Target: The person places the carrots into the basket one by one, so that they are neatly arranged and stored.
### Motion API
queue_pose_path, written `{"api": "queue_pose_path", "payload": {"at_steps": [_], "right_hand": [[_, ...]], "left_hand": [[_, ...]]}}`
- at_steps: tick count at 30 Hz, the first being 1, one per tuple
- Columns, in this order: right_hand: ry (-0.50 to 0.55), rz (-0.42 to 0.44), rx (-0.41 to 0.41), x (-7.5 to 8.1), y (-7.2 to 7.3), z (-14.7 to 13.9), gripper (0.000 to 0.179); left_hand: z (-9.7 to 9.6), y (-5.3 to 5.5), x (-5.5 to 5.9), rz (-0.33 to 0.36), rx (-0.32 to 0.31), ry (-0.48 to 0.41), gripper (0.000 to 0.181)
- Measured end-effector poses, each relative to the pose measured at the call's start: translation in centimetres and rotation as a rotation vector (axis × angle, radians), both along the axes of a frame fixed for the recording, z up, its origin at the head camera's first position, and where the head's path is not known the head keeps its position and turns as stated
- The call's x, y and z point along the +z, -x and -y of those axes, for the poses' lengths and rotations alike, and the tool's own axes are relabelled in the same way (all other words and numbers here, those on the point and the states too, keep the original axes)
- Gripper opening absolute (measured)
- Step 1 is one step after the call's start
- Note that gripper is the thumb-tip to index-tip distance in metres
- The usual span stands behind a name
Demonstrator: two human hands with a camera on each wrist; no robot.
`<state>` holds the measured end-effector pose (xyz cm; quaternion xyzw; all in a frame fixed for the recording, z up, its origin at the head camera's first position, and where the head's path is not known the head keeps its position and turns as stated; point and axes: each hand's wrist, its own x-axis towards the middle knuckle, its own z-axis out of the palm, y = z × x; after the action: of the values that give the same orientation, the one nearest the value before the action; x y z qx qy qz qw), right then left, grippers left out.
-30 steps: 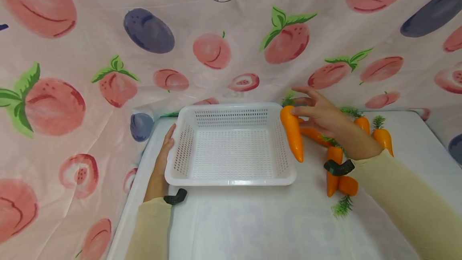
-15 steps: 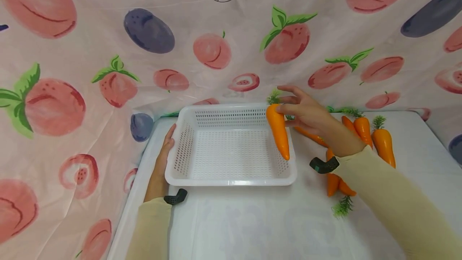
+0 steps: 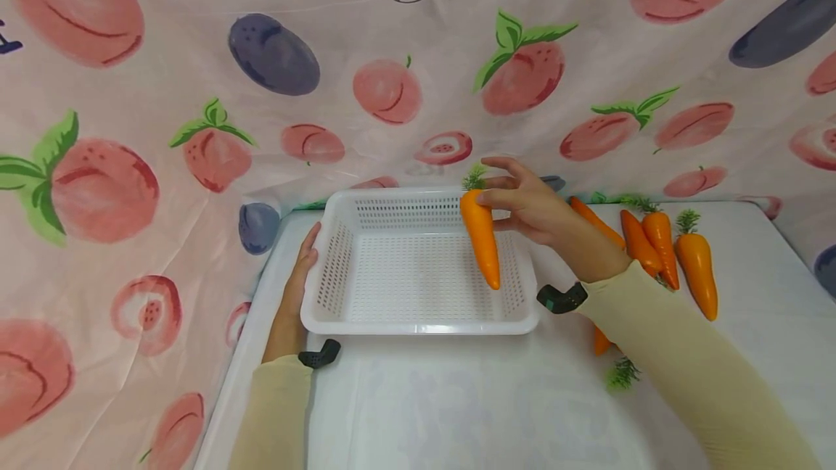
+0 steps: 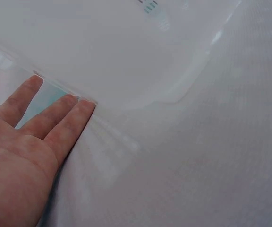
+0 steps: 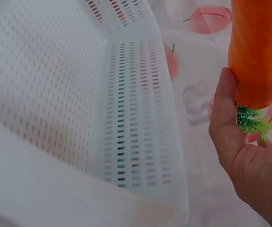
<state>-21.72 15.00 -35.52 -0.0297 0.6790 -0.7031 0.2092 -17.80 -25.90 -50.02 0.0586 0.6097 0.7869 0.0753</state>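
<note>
A white perforated plastic basket (image 3: 418,328) stands on the table, with nothing lying in it. My left hand (image 3: 295,289) rests against its left wall, fingers straight; in the left wrist view the fingertips (image 4: 86,105) touch the basket's outer side. An orange carrot (image 3: 482,241) with a green leafy top hangs over the basket's right part, tip downward. My right hand (image 3: 532,205) pinches it near its thick end. The right wrist view shows the thumb (image 5: 223,101) on one side of the carrot (image 5: 256,52).
Several more carrots (image 3: 697,274) lie on the white tabletop (image 3: 457,405) to the right, some partly hidden behind my right forearm. A fruit-print cloth (image 3: 392,35) rises behind the table and along its left side.
My right hand has carried the carrot leftward, from beside the basket's right rim to above its inside. The left hand stays against the basket, which has not moved.
</note>
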Motion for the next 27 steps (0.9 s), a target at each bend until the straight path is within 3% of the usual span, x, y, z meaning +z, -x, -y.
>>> {"api": "queue_pose_path", "payload": {"at_steps": [27], "right_hand": [[0.087,0.035,0.004,0.3,0.5,4.4,0.067]], "left_hand": [[-0.4,-0.2,0.3,0.012,0.021,-0.032,0.083]]}}
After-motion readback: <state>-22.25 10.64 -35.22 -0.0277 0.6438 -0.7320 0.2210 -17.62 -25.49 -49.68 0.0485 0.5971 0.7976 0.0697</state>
